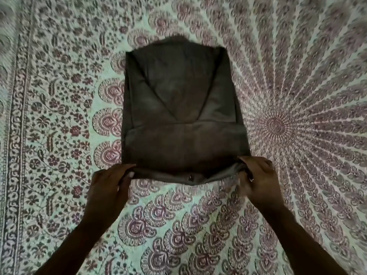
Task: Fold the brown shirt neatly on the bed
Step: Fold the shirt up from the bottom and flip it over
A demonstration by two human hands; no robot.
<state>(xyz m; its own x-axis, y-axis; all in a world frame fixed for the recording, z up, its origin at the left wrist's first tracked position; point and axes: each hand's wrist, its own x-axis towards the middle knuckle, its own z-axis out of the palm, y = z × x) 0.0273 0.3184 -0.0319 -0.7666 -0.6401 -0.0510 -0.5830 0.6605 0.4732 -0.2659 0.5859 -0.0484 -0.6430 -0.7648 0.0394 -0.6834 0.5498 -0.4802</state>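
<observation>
Brown shirt [184,116] lies flat mid-bed [59,120], sleeves [147,100] folded in. At 7 o'clock the left hand [111,181] pinches a hem [178,176] corner; at 5 o'clock the right hand [256,175] grips the other. Likely trouble: one corner carried up faster than the other would skew the fold toward 12 o'clock, and the tucked sleeves could slip out.

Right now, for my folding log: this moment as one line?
stage: sides folded in | left hand: grips brown shirt near-left corner | right hand: grips near-right corner | surface: patterned bedspread
</observation>
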